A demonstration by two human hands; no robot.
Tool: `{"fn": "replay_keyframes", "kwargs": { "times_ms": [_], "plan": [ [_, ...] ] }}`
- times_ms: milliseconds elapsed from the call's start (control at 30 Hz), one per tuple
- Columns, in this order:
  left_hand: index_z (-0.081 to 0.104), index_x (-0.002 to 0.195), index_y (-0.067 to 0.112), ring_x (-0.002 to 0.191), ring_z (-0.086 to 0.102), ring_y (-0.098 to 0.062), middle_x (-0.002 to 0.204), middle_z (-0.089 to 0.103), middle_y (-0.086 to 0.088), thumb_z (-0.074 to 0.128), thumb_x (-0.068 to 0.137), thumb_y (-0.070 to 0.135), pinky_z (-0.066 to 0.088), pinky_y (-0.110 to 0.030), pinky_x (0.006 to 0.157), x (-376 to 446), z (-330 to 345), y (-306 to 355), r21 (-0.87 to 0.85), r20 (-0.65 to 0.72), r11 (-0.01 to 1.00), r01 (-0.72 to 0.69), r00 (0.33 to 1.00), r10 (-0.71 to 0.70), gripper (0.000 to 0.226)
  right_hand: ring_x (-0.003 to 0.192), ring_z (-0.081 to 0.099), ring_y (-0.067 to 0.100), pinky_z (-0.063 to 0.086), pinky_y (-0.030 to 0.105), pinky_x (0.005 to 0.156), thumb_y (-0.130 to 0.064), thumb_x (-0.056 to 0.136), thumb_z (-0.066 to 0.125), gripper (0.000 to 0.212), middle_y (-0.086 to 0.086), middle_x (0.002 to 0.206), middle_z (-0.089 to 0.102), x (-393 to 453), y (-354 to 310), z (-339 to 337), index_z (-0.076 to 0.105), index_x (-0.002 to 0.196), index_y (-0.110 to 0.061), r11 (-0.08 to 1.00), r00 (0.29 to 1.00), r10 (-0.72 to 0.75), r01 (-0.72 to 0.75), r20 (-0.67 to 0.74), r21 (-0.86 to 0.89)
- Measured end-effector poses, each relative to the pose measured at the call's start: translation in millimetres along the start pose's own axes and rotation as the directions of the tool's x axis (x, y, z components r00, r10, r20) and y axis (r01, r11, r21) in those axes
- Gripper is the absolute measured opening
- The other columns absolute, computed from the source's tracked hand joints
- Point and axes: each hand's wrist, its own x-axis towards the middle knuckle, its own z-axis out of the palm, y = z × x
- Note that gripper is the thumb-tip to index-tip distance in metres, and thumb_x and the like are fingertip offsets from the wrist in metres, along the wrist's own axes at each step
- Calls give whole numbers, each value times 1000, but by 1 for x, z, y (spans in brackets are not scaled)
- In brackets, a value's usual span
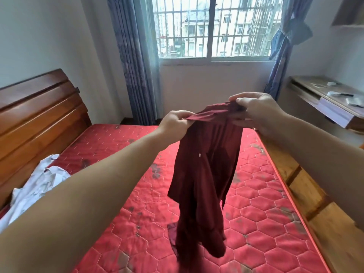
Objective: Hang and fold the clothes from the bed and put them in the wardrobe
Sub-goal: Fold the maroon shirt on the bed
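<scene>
Our left hand (174,123) and right hand (254,110) are raised over the bed (256,203), each pinching the top edge of a dark red garment (204,174) between thumb and curled fingers. It hangs bunched, its lower end near the red quilted mattress. A white garment (37,184) lies crumpled by the wooden headboard (35,115).

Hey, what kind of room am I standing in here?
Most likely a home bedroom: a bed with a red quilted mattress and wooden headboard, a curtained barred window, and a small wooden desk by the wall.
</scene>
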Motion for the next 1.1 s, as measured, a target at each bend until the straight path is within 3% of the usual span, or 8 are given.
{"fn": "replay_keyframes", "kwargs": {
  "times_ms": [167, 300, 500, 600, 833, 933, 1000, 1100],
  "plan": [
    [70, 89, 13, 56, 67, -8, 71, 74, 3, 56, 98, 24, 57, -20, 55, -4, -10, 22, -465, 185, 839, 284, 957, -221, 19, 83, 69, 16, 55, 31, 74, -15, 92, 56, 18, 3, 92, 75, -5, 3, -13, 71, 100, -9, 960, 985, -45, 89, 166, -264],
    [69, 87, 8, 61, 69, -12, 74, 74, -4, 59, 96, 29, 59, -25, 69, -6, -7, 33, -498, 244, 792, 352, 934, -262, 25, 70, 58, 17, 47, 29, 63, -30, 82, 75, 33, 10, 78, 65, -9, 8, -10, 72, 93, 1, 812, 954, -36, 202, 299, -548],
    [71, 92, 10, 80, 67, -19, 88, 73, -5, 56, 97, 37, 52, -37, 90, -9, -3, 36, -321, 332, 881, 348, 913, -239, 31, 88, 70, 16, 55, 34, 88, -20, 91, 62, 17, 5, 98, 75, -12, 26, 13, 70, 102, -10, 994, 885, 84, -42, 458, -101],
    [73, 88, 14, 73, 70, -14, 86, 75, -2, 56, 96, 40, 57, -31, 80, -11, -14, 31, -234, 367, 904, 356, 894, -257, 32, 83, 71, 21, 56, 35, 86, -17, 83, 62, 24, 11, 98, 74, -9, 21, 12, 70, 102, -4, 980, 893, -10, -80, 450, 182],
    [76, 93, 13, 83, 70, -16, 96, 75, -5, 64, 87, 42, 56, -34, 86, -13, -24, 15, -190, 443, 915, 356, 863, -244, 32, 74, 71, 18, 59, 30, 76, -27, 97, 56, 27, 10, 87, 75, -8, 5, 21, 72, 89, -6, 999, 915, 31, -46, 403, 27],
    [75, 82, 16, 69, 64, -13, 80, 72, -1, 60, 93, 40, 53, -31, 75, -15, -19, 7, -180, 439, 915, 361, 862, -253, 30, 66, 70, 16, 59, 28, 68, -29, 97, 56, 30, 9, 79, 74, -8, 1, 28, 70, 87, -5, 999, 938, 33, -42, 345, 18],
    [75, 86, 16, 65, 59, -11, 76, 67, -1, 62, 94, 34, 50, -28, 66, -15, -9, 0, -213, 335, 935, 283, 920, -202, 23, 61, 68, 14, 58, 26, 65, -27, 97, 58, 28, 8, 74, 72, -7, -2, 33, 69, 83, -5, 999, 949, 30, -39, 314, 23],
    [68, 103, 10, 70, 63, -6, 82, 68, -4, 65, 92, 14, 49, -19, 68, -15, 5, -5, -343, -175, 937, -65, 985, 4, 12, 61, 66, 16, 57, 28, 66, -24, 94, 62, 23, 7, 73, 71, -4, -7, 37, 70, 82, -6, 1000, 966, 8, -6, 259, -9]
  ]
}}
